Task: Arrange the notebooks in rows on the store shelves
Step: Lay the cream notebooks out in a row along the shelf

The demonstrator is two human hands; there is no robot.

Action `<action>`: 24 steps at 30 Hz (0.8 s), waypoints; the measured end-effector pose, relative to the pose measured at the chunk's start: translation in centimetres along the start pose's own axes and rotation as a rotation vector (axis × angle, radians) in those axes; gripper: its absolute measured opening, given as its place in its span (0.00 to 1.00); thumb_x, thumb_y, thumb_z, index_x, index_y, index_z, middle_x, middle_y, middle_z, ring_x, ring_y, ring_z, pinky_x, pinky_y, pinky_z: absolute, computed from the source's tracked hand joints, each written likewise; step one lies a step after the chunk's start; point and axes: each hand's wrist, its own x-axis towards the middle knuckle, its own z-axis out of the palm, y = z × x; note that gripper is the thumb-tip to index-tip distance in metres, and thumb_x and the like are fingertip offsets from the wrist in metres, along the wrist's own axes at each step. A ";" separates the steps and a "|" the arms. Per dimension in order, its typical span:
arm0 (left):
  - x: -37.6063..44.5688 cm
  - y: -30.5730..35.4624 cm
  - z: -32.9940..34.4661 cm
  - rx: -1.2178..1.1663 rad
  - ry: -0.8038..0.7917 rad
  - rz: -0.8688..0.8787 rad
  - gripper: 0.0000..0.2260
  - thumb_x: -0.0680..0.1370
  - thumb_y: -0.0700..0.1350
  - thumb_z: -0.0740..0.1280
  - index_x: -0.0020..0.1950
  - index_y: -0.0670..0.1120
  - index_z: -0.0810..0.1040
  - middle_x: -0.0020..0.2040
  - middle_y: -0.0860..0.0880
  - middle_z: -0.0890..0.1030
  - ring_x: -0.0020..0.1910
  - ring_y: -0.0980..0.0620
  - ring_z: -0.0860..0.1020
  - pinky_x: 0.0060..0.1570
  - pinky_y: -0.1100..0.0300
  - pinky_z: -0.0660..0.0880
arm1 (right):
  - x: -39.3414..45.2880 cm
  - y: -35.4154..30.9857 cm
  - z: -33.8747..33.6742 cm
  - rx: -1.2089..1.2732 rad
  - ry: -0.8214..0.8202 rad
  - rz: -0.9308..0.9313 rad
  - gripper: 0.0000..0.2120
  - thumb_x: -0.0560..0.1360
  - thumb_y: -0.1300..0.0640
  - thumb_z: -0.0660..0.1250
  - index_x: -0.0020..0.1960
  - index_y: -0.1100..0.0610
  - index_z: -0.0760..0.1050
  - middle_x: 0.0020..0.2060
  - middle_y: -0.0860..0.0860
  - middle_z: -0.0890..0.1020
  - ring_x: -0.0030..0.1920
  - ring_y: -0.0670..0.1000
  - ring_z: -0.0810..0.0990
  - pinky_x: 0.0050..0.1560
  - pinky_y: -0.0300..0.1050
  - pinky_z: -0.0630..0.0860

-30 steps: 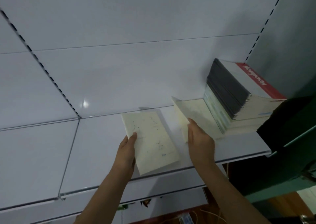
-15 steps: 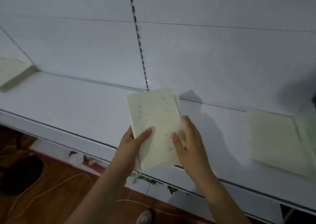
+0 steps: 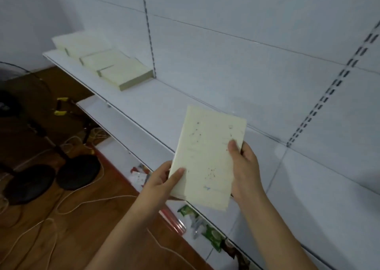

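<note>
I hold a small stack of cream notebooks [image 3: 207,156] with faint blue dotted drawings on the cover, lifted above the white shelf [image 3: 156,105]. My left hand [image 3: 164,179] grips the lower left edge, thumb on the cover. My right hand [image 3: 244,166] grips the right edge, thumb on top. At the far left end of the shelf lies a row of three cream notebook stacks [image 3: 125,73], flat and side by side against the back panel.
A lower white shelf [image 3: 115,121] juts out below. Fan bases [image 3: 78,171] and white cables [image 3: 67,204] cover the wooden floor at left. Green packets [image 3: 211,234] and litter lie under the shelf. Slotted uprights [image 3: 149,29] run up the back panel.
Both hands lifted the notebooks off the shelf and carried them left. The view swung left: the tall stack at right is gone and the row of stacks at far left has appeared.
</note>
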 end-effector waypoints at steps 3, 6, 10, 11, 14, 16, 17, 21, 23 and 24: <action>0.5 -0.2 -7.1 -0.005 0.029 0.000 0.18 0.79 0.55 0.61 0.66 0.50 0.73 0.53 0.48 0.84 0.50 0.44 0.84 0.50 0.43 0.82 | 1.5 0.8 7.3 0.034 -0.075 -0.006 0.08 0.82 0.53 0.61 0.57 0.51 0.78 0.48 0.49 0.86 0.49 0.53 0.85 0.50 0.55 0.81; 1.3 0.2 -13.8 -0.001 0.065 0.003 0.14 0.83 0.52 0.58 0.67 0.51 0.71 0.54 0.47 0.84 0.49 0.42 0.85 0.51 0.42 0.81 | 2.4 2.3 14.4 0.056 -0.167 0.023 0.10 0.83 0.54 0.60 0.60 0.51 0.77 0.51 0.49 0.86 0.51 0.51 0.85 0.47 0.52 0.81; 3.2 1.0 -21.5 0.032 0.150 0.031 0.12 0.84 0.50 0.57 0.66 0.52 0.71 0.53 0.46 0.84 0.46 0.43 0.84 0.42 0.53 0.82 | 4.2 3.7 22.6 0.121 -0.271 0.096 0.12 0.83 0.56 0.60 0.63 0.53 0.76 0.54 0.51 0.85 0.53 0.52 0.84 0.45 0.49 0.80; 4.0 1.1 -23.1 0.044 0.162 0.037 0.12 0.84 0.50 0.56 0.66 0.52 0.71 0.52 0.46 0.84 0.45 0.44 0.84 0.40 0.55 0.81 | 4.9 3.9 24.4 0.131 -0.285 0.116 0.12 0.83 0.55 0.60 0.64 0.53 0.76 0.54 0.51 0.85 0.53 0.52 0.84 0.46 0.49 0.80; 7.0 1.3 -27.6 0.028 0.188 0.048 0.13 0.85 0.48 0.55 0.67 0.50 0.72 0.49 0.44 0.84 0.40 0.47 0.81 0.33 0.61 0.76 | 7.8 4.7 29.7 0.127 -0.311 0.147 0.13 0.82 0.53 0.60 0.65 0.53 0.74 0.55 0.51 0.85 0.54 0.52 0.84 0.47 0.49 0.80; 9.6 1.5 -30.5 0.006 0.207 0.046 0.13 0.85 0.47 0.54 0.67 0.49 0.72 0.48 0.44 0.83 0.38 0.49 0.80 0.32 0.62 0.74 | 10.1 5.3 33.2 0.103 -0.316 0.152 0.12 0.82 0.55 0.62 0.65 0.53 0.75 0.55 0.51 0.84 0.55 0.52 0.83 0.49 0.50 0.80; 11.0 1.6 -31.9 0.006 0.215 0.044 0.13 0.85 0.47 0.55 0.67 0.49 0.73 0.47 0.44 0.83 0.37 0.49 0.79 0.32 0.62 0.74 | 11.4 5.6 34.9 0.090 -0.310 0.152 0.12 0.81 0.57 0.63 0.64 0.53 0.75 0.55 0.51 0.84 0.54 0.52 0.83 0.48 0.51 0.80; 17.7 2.4 -37.9 0.019 0.227 0.044 0.12 0.85 0.46 0.55 0.66 0.50 0.74 0.44 0.47 0.82 0.34 0.52 0.78 0.31 0.64 0.72 | 17.8 7.6 41.8 0.055 -0.309 0.140 0.11 0.81 0.59 0.62 0.62 0.53 0.75 0.54 0.50 0.85 0.54 0.52 0.84 0.48 0.51 0.80; 21.5 3.1 -41.1 0.040 0.243 0.013 0.12 0.85 0.46 0.56 0.65 0.51 0.74 0.43 0.46 0.81 0.33 0.54 0.77 0.31 0.64 0.71 | 20.9 8.4 45.3 0.059 -0.298 0.150 0.10 0.82 0.60 0.62 0.61 0.54 0.76 0.53 0.50 0.85 0.50 0.50 0.84 0.42 0.46 0.80; 23.3 3.7 -42.8 0.052 0.244 -0.004 0.12 0.85 0.46 0.56 0.66 0.51 0.74 0.43 0.45 0.81 0.32 0.55 0.77 0.31 0.63 0.71 | 22.5 8.6 47.1 0.063 -0.285 0.160 0.09 0.82 0.61 0.62 0.60 0.53 0.76 0.52 0.50 0.85 0.48 0.48 0.84 0.39 0.44 0.80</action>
